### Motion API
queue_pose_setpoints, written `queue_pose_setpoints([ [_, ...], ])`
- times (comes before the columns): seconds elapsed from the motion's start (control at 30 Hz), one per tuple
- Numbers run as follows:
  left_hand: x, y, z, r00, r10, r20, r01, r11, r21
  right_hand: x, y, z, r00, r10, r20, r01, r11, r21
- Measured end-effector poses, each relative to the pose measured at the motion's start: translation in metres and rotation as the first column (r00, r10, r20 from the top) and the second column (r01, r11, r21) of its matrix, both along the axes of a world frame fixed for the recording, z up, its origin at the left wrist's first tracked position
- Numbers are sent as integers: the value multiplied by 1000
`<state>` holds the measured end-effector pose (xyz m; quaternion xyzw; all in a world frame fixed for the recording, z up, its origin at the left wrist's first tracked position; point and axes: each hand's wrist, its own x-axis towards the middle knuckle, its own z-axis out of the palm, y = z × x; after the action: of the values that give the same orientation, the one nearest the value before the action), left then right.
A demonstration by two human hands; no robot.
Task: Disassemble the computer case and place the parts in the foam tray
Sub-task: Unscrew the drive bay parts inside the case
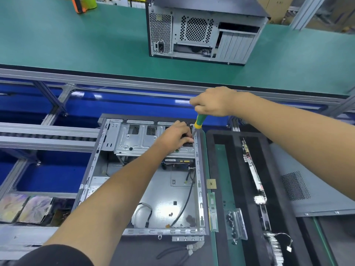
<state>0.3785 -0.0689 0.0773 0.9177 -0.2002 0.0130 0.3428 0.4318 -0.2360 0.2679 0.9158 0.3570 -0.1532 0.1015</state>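
While right hand (213, 101) grips screwdriver (199, 121) | left hand (175, 136) inside case (153, 189)

The open computer case (146, 189) is bare grey sheet metal, and its floor shines glossy under the lamps. The foam tray (238, 169) beside it is black and matt, a little rough. The screwdriver (199, 121) has a smooth green and yellow plastic handle. The conveyor belt (76, 45) looks like matt green rubber.
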Motion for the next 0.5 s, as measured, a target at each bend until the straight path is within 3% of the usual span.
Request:
queue_pose_setpoints([
  [0.13, -1, 0, 0, 1000, -10, 11, 10, 999, -33, -11, 3, -5, 944, 6, -330, 100, 948, 303],
  [0.2, -1, 0, 1, 1000, -15, 5, 15, 999, -34, -14, 7, -4, 930, -1, -368, 123, 943, 308],
  [0.27, -1, 0, 1, 1000, -8, -1, 8, 1000, -24, -11, 11, -4, 964, -35, -264, 92, 974, 206],
  [0.33, -1, -1, 1, 1000, -3, -10, 3, 1000, -14, -7, 14, -1, 996, 34, 78, -35, 999, 8],
  [0.4, 0, 0, 1, 1000, -6, -8, 6, 1000, -8, -7, 16, 0, 981, 101, 163, -88, 993, -82],
  [0.43, 0, 0, 0, 1000, -8, -5, 8, 1000, -9, -7, 17, 0, 991, 93, 99, -88, 994, -57],
  [0.5, 0, 0, 1, 1000, -11, 0, 11, 1000, -18, -7, 15, 1, 981, 33, -192, -14, 995, 98],
])
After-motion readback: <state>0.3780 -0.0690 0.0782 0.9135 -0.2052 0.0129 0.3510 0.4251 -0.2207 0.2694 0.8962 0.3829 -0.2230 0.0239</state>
